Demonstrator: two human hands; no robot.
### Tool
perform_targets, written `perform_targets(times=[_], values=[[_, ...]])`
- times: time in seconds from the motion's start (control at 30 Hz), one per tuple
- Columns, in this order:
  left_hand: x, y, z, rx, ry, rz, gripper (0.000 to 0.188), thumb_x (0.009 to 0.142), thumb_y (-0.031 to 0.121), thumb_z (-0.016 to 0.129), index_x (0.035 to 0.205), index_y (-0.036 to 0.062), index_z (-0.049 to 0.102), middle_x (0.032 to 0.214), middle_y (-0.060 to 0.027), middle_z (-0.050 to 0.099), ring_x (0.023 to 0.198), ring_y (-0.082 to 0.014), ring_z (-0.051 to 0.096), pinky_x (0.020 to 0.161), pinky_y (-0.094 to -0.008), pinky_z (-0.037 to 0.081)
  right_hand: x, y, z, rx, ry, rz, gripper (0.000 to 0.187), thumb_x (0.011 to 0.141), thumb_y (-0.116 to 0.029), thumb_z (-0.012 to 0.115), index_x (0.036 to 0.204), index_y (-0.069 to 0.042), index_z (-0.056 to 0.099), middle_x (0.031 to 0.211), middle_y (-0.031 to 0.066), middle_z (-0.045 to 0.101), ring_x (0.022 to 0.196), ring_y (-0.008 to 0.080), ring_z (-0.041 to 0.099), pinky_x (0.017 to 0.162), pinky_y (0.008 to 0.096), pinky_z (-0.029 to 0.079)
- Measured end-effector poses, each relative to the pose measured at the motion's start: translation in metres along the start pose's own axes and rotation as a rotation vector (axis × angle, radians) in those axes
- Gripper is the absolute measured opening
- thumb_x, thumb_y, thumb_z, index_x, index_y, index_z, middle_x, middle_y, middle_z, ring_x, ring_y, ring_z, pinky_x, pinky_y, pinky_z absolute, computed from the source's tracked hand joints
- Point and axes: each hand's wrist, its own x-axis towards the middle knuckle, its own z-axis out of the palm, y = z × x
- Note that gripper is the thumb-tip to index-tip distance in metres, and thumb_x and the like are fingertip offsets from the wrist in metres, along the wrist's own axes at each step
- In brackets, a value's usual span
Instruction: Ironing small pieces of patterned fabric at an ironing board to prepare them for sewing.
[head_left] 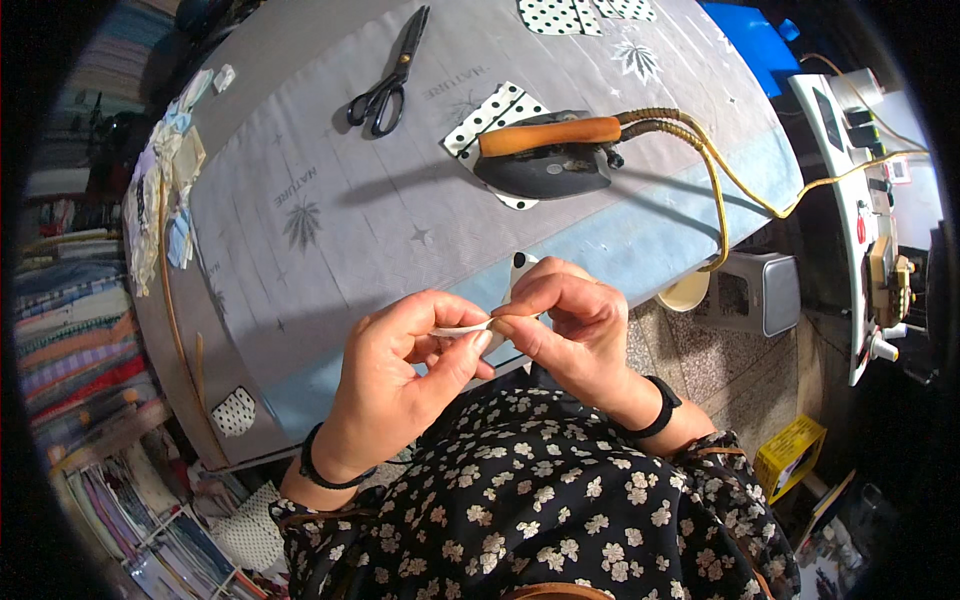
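Both my hands meet over the table's near edge, pinching a small piece of white fabric with black dots [519, 266]. My left hand [405, 365] is closed on the folded white edge of it, thumb against the fingers. Thumb and forefinger of my right hand [570, 320] grip the same folded edge right beside it. Most of the piece is hidden behind the fingers. Beyond my hands, a steam iron [550, 160] with an orange handle rests on another dotted white piece [508, 103].
Black scissors [385, 90] lie on the grey cloth-covered table [330, 160]. More dotted pieces [558, 16] are at the far edge. Fabric scraps [175, 170] line the left edge. The iron's yellow hose [716, 190] runs right, towards a sewing machine [840, 150]. Folded fabrics [85, 340] are stacked at left.
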Motion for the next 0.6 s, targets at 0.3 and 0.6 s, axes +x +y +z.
perform_targets(times=[0.3,0.6], values=[[-0.001,-0.015,0.000,0.336,0.178,0.189,0.010,0.086,-0.003,0.068,0.094,-0.0004,0.064,0.090,-0.0065,0.068,0.070,-0.0115,0.066,0.058,-0.0227,0.053,0.001,-0.001,0.002,-0.059,-0.054,-0.036,0.007,0.080,-0.002,0.076,0.085,0.000,0.072,0.079,0.0071,0.064,0.070,0.0139,0.059,0.062,0.0260,0.047],[-0.005,-0.015,0.006,0.220,0.082,0.203,0.018,0.089,-0.010,0.060,0.107,-0.0047,0.058,0.094,-0.0093,0.069,0.083,-0.0174,0.072,0.070,-0.0245,0.058,0.000,0.000,0.011,-0.181,0.048,-0.103,0.010,0.081,0.000,0.076,0.090,0.002,0.073,0.081,0.0090,0.067,0.069,0.0157,0.063,0.060,0.0260,0.049]])
